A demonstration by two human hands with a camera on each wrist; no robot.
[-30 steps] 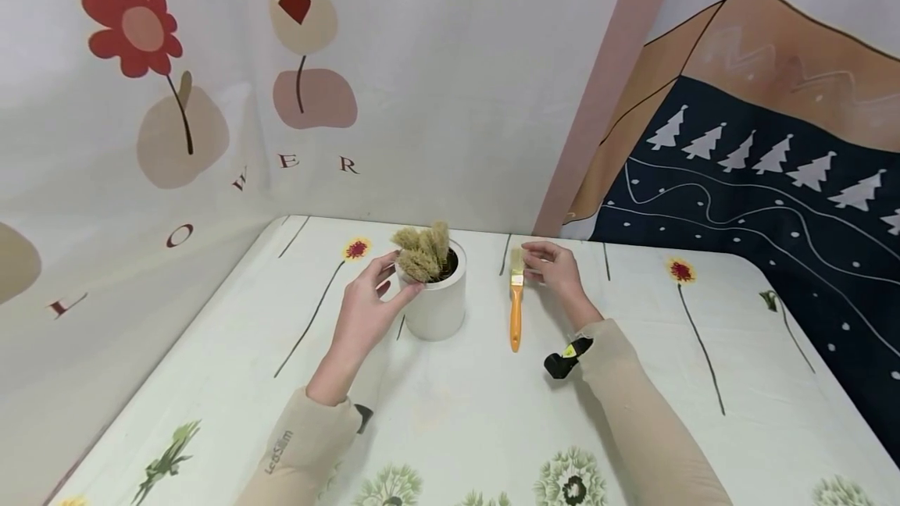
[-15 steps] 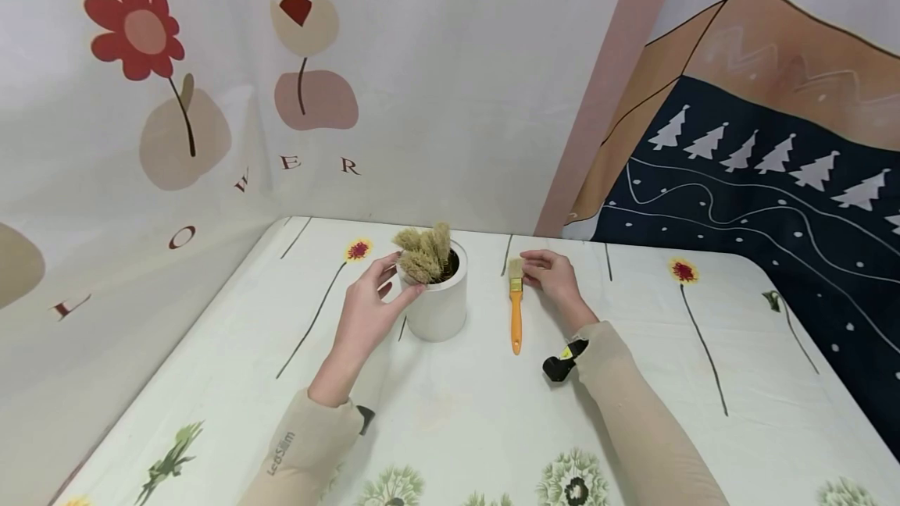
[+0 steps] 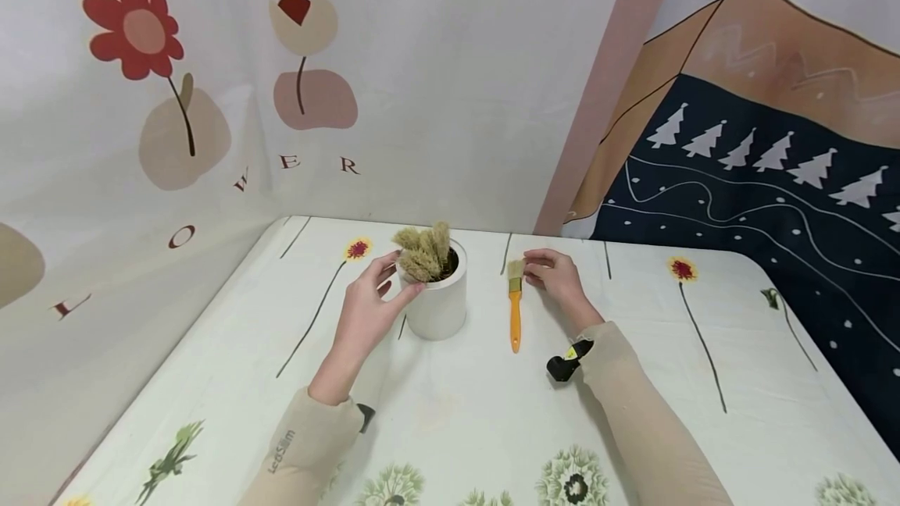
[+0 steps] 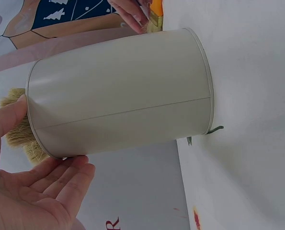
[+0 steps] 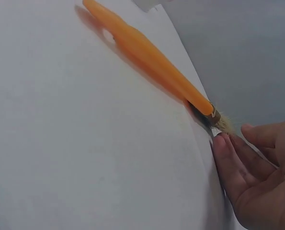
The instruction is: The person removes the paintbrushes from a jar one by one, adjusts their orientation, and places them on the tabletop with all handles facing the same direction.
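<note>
A white cylindrical pot (image 3: 437, 311) stands upright on the table, with fuzzy tan tufts (image 3: 423, 254), like dried grass, sticking out of its top. My left hand (image 3: 366, 307) holds the pot near its rim; in the left wrist view the thumb (image 4: 13, 115) is on one side and the fingers (image 4: 68, 179) on another. Right of the pot lies a paintbrush (image 3: 516, 318) with an orange handle, bristles pointing away from me. My right hand (image 3: 555, 276) is beside the bristles, fingers loosely bent, fingertips at or very near the bristle ends (image 5: 224, 125).
A white flower-printed cloth (image 3: 450, 404) covers the table. Behind it hangs a printed curtain (image 3: 450, 100), with a dark tree-patterned cloth (image 3: 745, 178) at the right. A black device (image 3: 566, 365) is at the right cuff.
The bristle end of the paintbrush looks lower and closer to me than a second ago. My right fingers have shifted slightly toward me. The left hand and pot stay in place.
</note>
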